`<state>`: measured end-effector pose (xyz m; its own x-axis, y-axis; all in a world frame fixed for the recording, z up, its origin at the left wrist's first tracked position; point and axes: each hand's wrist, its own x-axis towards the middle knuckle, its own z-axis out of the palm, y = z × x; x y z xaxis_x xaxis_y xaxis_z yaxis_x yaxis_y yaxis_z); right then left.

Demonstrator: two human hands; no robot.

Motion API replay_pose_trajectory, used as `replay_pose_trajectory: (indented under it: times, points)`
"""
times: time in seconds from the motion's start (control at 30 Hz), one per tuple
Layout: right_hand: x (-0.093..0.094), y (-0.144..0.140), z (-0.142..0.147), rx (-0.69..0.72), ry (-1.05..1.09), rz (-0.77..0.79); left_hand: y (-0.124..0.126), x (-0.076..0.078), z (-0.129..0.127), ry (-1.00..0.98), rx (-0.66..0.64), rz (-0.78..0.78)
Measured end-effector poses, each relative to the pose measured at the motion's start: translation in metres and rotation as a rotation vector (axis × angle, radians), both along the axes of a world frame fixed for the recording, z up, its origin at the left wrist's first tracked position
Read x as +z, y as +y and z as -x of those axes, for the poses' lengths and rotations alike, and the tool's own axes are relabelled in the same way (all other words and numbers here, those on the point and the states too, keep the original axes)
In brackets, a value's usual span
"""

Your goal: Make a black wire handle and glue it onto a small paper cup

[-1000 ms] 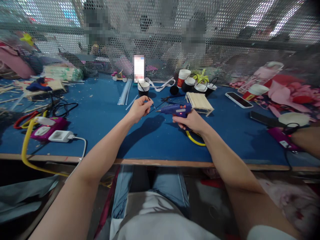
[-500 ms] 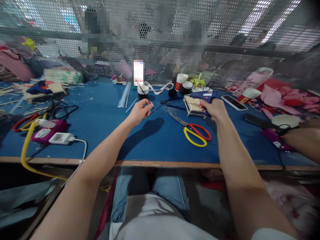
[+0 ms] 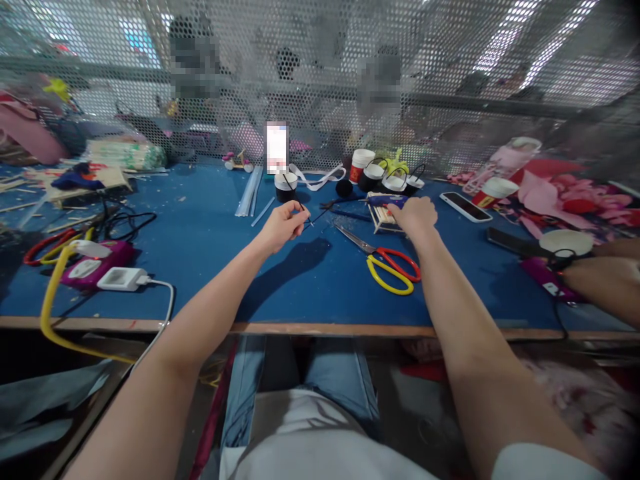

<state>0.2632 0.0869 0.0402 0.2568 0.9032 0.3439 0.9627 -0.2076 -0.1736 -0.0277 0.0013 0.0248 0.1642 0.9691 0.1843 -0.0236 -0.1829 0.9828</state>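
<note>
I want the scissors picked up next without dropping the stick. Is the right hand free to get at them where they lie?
Probably yes. The right hand rests on the glue gun, just beyond the scissors, which lie uncovered on the blue table. It would have to let go of the gun first.

A shared craft workshop. A blue table [image 3: 200, 220] is strewn with scissors [image 3: 387, 263], a glue gun [image 3: 385, 199], wooden sticks [image 3: 384, 215], paper cups [image 3: 361, 165] and cables, and perforated metal mesh [image 3: 450, 80] screens it from other workers' stations.

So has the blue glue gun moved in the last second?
Yes. The glue gun has gone from near the scissors to the far side, beside the paper cups, under the right hand.
</note>
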Motion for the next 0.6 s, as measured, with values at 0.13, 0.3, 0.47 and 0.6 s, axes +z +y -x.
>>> replay_pose_trajectory:
  times: [0.13, 0.3, 0.47, 0.6]
  points:
    - [0.016, -0.029, 0.033, 0.313, 0.17, -0.082, -0.004, 0.001, -0.002, 0.009, -0.07, -0.001]
    - [0.018, -0.072, 0.084, 0.993, 0.759, 0.247, -0.014, 0.006, -0.005, 0.134, -0.305, -0.041]
    - [0.003, -0.091, 0.107, 1.162, 0.995, 0.287, -0.02, 0.008, -0.007, 0.279, -0.473, -0.089]
    - [-0.002, -0.093, 0.106, 1.164, 1.085, 0.268, -0.021, 0.008, -0.007, 0.308, -0.516, -0.109]
